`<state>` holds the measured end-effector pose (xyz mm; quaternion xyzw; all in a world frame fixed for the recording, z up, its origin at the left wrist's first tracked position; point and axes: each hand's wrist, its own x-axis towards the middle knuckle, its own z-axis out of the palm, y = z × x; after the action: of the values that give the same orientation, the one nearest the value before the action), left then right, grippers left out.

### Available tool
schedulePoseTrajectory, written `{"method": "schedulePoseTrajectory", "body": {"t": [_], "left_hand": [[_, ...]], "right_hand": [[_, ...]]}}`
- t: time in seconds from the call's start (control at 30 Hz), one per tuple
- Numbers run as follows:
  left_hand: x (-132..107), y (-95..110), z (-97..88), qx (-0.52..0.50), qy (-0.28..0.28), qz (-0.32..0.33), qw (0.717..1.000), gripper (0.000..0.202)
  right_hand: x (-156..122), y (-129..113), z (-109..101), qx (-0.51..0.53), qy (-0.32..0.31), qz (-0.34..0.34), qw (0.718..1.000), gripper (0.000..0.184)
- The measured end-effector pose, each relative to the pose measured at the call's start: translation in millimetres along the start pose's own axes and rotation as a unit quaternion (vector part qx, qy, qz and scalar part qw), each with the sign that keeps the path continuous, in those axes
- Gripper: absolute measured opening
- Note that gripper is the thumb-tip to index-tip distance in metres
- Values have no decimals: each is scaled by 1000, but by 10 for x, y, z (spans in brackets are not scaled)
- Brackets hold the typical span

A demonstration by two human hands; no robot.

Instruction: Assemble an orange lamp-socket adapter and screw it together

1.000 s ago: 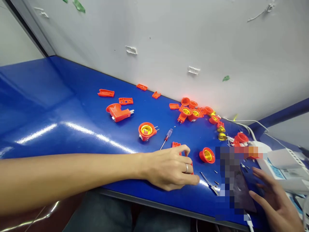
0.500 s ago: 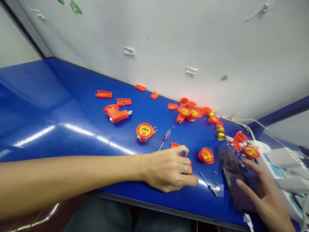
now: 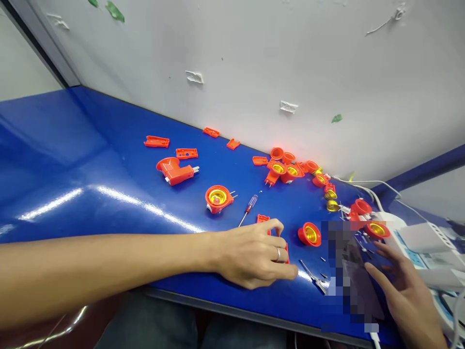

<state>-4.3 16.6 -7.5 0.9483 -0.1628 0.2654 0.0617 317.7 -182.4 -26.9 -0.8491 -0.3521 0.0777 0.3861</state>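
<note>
My left hand [image 3: 254, 254], with a ring on one finger, reaches in from the left, its bent fingers over a red plastic housing piece [image 3: 263, 219] on the blue table. The piece shows on either side of the fingers; their tips are hidden. My right hand [image 3: 409, 293] is at the right, thumb and fingers apart, holding nothing. Beside it lies a dark flat phone [image 3: 359, 286], partly pixelated. Between the hands are a red lamp socket [image 3: 310, 234] with a brass-coloured thread, a pointed metal tool [image 3: 315, 278] and small metal pins [image 3: 323, 276].
A screwdriver [image 3: 249, 209] lies behind my left hand, near a red plug-in lamp socket [image 3: 219, 198] and another on its side [image 3: 176, 171]. More sockets [image 3: 279, 168] and brass thread shells [image 3: 332, 205] cluster by the white wall [image 3: 236, 58]. White power strips [image 3: 423, 252] stand at right.
My right hand has shifted slightly right and down, away from the phone. My left hand and the parts around it stay where they were.
</note>
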Motion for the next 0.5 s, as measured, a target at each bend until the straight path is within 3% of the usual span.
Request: {"method": "schedulePoseTrajectory", "body": {"t": [0.3, 0.5], "left_hand": [[-1, 6, 10, 5, 4, -3, 1000, 16], [3, 6, 13, 14, 17, 0, 1000, 14]], "right_hand": [[-41, 21, -23, 42, 13, 16, 999, 76], [-130, 78, -115, 9, -32, -10, 999, 81]]}}
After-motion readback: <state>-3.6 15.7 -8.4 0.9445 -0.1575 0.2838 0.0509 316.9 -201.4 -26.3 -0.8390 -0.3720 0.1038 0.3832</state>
